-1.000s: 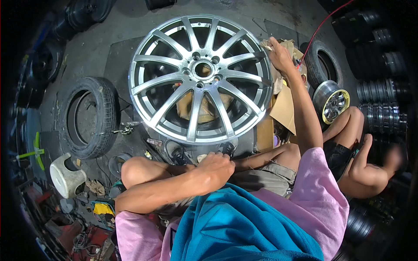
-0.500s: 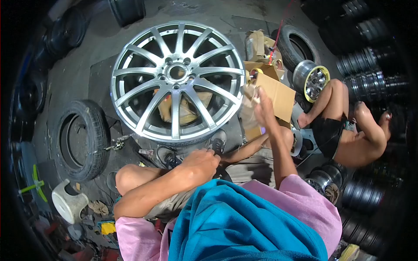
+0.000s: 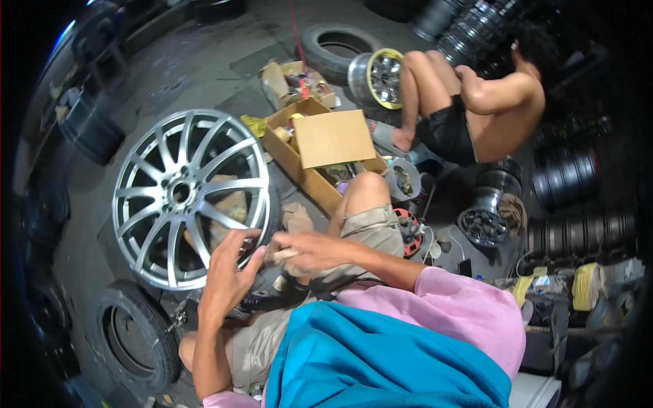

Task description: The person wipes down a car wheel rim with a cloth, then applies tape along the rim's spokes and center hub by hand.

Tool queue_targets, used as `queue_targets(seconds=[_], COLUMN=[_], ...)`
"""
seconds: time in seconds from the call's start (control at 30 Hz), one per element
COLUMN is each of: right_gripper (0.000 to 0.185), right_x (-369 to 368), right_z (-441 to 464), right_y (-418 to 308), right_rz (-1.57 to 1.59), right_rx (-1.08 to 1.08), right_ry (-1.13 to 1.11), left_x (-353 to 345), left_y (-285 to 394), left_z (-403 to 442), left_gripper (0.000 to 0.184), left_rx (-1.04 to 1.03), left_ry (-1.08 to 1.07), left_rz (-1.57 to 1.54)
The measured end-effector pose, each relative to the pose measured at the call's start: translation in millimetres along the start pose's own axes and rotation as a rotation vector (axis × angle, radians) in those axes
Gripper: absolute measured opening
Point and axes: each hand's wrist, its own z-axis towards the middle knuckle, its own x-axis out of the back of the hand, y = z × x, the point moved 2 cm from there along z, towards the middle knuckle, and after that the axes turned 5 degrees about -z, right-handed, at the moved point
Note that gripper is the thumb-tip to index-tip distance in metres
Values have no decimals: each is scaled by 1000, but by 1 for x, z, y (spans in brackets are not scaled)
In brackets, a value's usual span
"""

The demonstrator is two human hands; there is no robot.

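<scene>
A large silver multi-spoke alloy wheel (image 3: 182, 193) lies face up on the floor ahead of me. My left hand (image 3: 231, 265) is at its near right edge, fingers bent and thumb apart, with nothing visible in its grasp. Close beside it, my right hand (image 3: 309, 250) is closed around a small pale scrap (image 3: 282, 253) whose kind I cannot make out. Crumpled brown material (image 3: 297, 217) lies just beyond the right hand. Through the spokes, a brownish bundle (image 3: 230, 209) shows beneath the wheel.
An open cardboard box (image 3: 309, 185) stands right of the wheel, with a loose tire (image 3: 340, 47) behind it. Another person (image 3: 500, 102) sits at the right by a yellow-lipped wheel (image 3: 386, 78). A tire (image 3: 129, 340) lies at lower left; stacked rims (image 3: 578, 234) line the right.
My view has swung right. My right hand has come down from beside the cardboard box toward my left hand, which has risen from my lap to the wheel's near edge.
</scene>
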Motion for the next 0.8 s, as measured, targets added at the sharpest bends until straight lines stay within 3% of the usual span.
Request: queue_targets(seconds=[0.13,0.27,0.47,0.53,0.67,0.73,0.8], right_gripper=[32,27,23,20,20,25,28], right_x=[-6,10,19,16,16,21,23], right_z=[-3,-13,-20,-16,-16,-17,-17], right_y=[-12,-39,-42,-28,-22,-20,-20], right_rz=[46,231,238,164,169,76,74], right_rx=[-25,104,57,221,219,120,130], right_ry=[-196,-52,122,237,352,385,408], left_x=[-4,-10,-10,-9,-6,-6,-4], left_y=[4,19,30,28,10,18,11], left_z=[-1,-4,-2,-3,-8,-10,-9], left_gripper=[33,36,21,21,22,27,28], left_rx=[-105,-77,-94,-72,18,113,75], left_ry=[-196,-309,-215,-191,-138,-72,-83], left_rz=[-20,-25,-74,-79,-138,-330,-315])
